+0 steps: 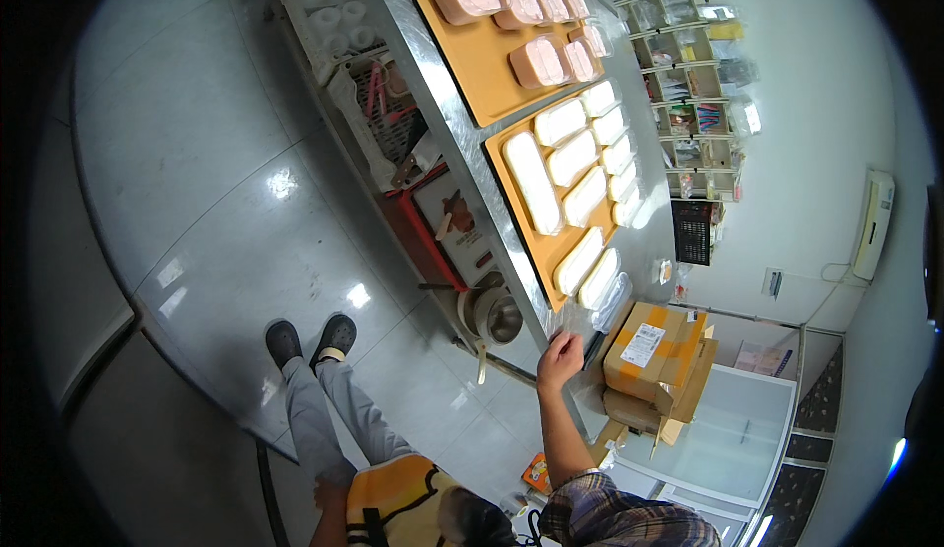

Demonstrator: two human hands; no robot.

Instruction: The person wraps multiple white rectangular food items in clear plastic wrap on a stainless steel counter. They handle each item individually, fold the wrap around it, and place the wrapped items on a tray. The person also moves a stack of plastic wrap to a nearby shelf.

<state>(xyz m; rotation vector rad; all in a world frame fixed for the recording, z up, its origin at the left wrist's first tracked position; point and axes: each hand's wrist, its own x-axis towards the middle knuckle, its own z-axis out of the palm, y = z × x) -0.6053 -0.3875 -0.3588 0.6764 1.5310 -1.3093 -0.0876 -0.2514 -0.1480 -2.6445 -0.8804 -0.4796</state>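
Observation:
My right hand (pixel 562 359) is at the edge of the stainless steel worktable (pixel 472 159), fingers curled; whether anything is in them is hidden. Beside it are a black object (pixel 593 351) and clear plastic lids (pixel 611 303). Closest on the table is an orange tray (pixel 537 255) of clear plastic boxes with white filling (pixel 532 182). Beyond lies a second orange tray (pixel 483 82), its boxes filled with pink (pixel 537 62). My left hand (pixel 333 475) hangs low against my grey trousers, largely in shadow, its fingers unclear.
Cardboard boxes (pixel 655 348) stand at the table's end. On the lower shelf are a plastic crate (pixel 376 97) of tools, a red-framed box (pixel 428 233) and metal bowls (pixel 498 316). A wall rack (pixel 682 75) holds small packages. An orange box (pixel 538 472) is near my right arm.

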